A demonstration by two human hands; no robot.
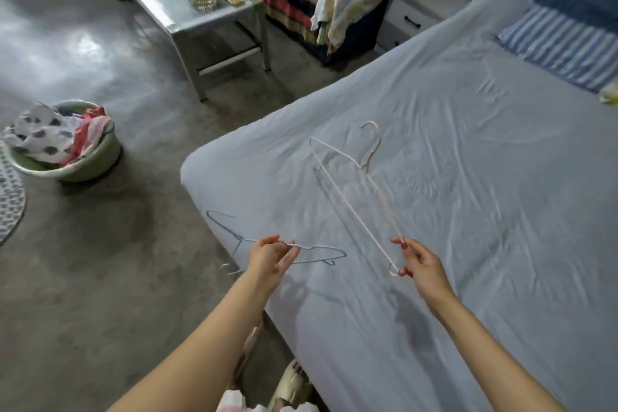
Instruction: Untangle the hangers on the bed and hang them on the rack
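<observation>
No readable writing anywhere. Left hand (271, 256) pinches the thin pale-blue wire hanger (317, 248) over the corner of the grey-blue sheeted bed (468, 177); right hand (422, 266) pinches the white wire hanger (347, 207) by its end, its hook pointing away above the sheet.

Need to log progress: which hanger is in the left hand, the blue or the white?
The blue hanger: the left hand pinches its wire at the bed's edge. The white hanger is gripped by the right hand.
</observation>
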